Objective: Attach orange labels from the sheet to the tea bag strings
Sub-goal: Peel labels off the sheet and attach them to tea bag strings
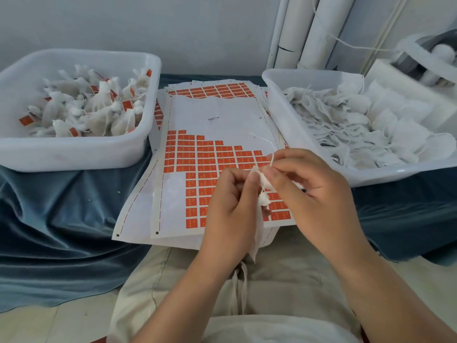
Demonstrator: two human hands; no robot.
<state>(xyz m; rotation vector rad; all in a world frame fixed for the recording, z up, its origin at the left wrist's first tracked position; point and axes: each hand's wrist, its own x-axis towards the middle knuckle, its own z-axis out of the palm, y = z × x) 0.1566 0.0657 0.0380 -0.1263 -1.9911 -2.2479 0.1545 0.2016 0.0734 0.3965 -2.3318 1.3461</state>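
Head view: both hands meet over the near end of the label sheet, which lies flat on a blue cloth with its long axis running 12 to 6 o'clock. The left hand has its fingers curled and its thumb pressed on the gathered top of one tea bag, whose body hangs toward 6 o'clock. The right hand pinches the string at the bag's neck between thumb and forefinger. The string's free end rises toward 11 o'clock, over the bare backing. Whether a label is already on a fingertip cannot be told. Unpeeled orange labels sit directly beneath and at 10 o'clock of the fingers; the left hand is judged nearer them. Labelled bags fill the tub at 10 o'clock; plain bags fill the tub at 2 o'clock.
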